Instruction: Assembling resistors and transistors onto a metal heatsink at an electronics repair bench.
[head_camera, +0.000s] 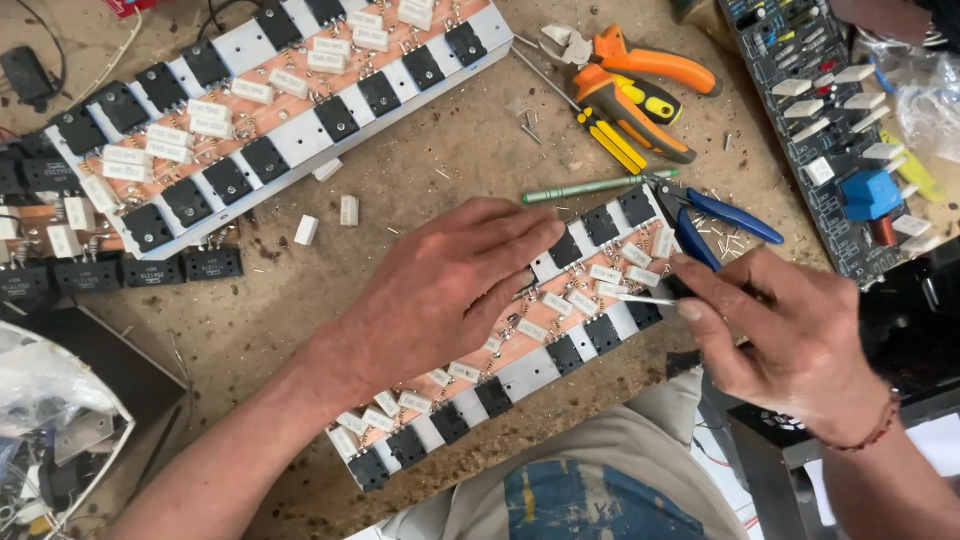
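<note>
Looking down through the head camera, I see my left hand (440, 290) lying flat, palm down, fingers stretched out and together, pressing on the long circuit board (540, 340) that runs slantwise across the tabletop (420, 180); it grips nothing. The board carries black transistors along both edges and small white resistors down its coppery middle. At the board's upper right end my right hand (790, 340) is pinched shut on a thin metal-tipped tool (640, 299), whose point touches the board among the white parts. Just beyond that end lie blue-handled cutters (720, 215), and a green rod-like tool (595, 186) rests just above the board's upper edge. Further up from the board sit orange-handled pliers (640, 65) and a yellow-and-black screwdriver (610, 135). A second, similar board (270, 110) lies well apart to the upper left, with two loose white resistors (325, 220) between the two boards. To the right of the long board, past the cutters, a dark board with a blue block (835, 140) lies at the tabletop's edge.
</note>
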